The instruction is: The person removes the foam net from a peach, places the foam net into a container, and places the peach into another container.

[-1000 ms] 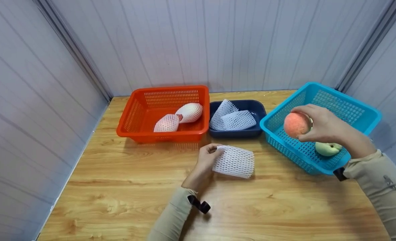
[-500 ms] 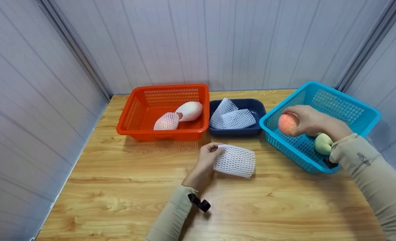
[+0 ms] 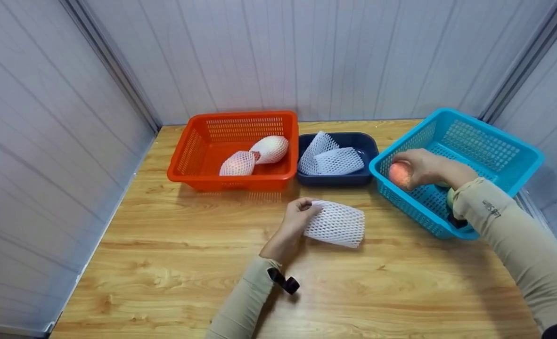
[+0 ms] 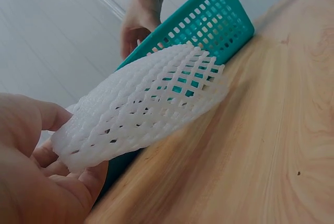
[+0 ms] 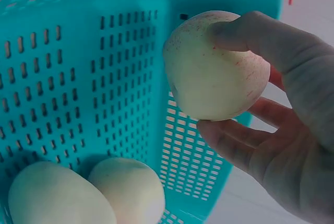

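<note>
My left hand [image 3: 297, 220] pinches one end of a white foam fruit net [image 3: 336, 224] between thumb and fingers, over the table in front of the navy tray. In the left wrist view that foam net [image 4: 141, 101] bulges slightly, its lattice end pointing away from the palm. My right hand [image 3: 424, 165] grips a peach [image 3: 399, 175] inside the turquoise basket [image 3: 529, 160], near its left wall. Seen from the right wrist, the held peach [image 5: 214, 70] is pale with red flecks, thumb on top. Two more pale fruits [image 5: 130, 190] lie on the basket floor, partly behind my forearm in the head view.
At the left stands an orange basket [image 3: 179, 165] with two net-wrapped fruits [image 3: 271, 149]. Between the baskets, a navy tray [image 3: 337, 180] holds foam nets [image 3: 339, 161]. White panel walls [image 3: 269, 56] enclose the wooden table [image 3: 189, 263] at the back and sides.
My right hand has moved left and lower within the turquoise basket, carrying the peach. The left hand keeps its pinch on the foam net, almost still. The head view has shifted slightly.
</note>
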The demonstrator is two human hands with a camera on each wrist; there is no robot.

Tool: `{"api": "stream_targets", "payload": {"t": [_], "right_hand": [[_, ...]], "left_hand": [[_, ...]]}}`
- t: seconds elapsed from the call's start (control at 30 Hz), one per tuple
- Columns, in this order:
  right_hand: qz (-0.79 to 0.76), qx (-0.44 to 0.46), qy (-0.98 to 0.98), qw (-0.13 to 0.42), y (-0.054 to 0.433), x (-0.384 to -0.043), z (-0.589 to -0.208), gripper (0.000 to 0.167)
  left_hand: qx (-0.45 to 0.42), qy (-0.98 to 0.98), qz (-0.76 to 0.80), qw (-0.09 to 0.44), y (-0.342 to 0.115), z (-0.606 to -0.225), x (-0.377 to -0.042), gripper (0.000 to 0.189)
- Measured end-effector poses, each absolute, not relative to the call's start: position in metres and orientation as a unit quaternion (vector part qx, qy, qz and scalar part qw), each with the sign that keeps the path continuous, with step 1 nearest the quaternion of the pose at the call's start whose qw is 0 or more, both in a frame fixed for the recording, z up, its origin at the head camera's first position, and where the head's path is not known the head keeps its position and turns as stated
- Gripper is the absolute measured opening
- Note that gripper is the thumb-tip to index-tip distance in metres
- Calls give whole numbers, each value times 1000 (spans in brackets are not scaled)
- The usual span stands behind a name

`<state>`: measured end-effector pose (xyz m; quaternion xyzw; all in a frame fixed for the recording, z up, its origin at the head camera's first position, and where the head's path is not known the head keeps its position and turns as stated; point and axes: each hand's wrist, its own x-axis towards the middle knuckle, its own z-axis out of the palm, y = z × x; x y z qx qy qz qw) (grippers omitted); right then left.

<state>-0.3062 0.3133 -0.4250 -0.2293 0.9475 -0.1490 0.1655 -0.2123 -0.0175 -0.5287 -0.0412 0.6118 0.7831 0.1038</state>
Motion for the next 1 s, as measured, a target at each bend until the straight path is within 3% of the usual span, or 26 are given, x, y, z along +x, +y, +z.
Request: {"api": "stream_targets", "payload": {"t": [1.0], "right_hand": [[-146, -207, 949, 188, 308, -315, -442, 75]], "left_hand": [[-26, 647, 755, 104, -23, -533, -216, 9]]}}
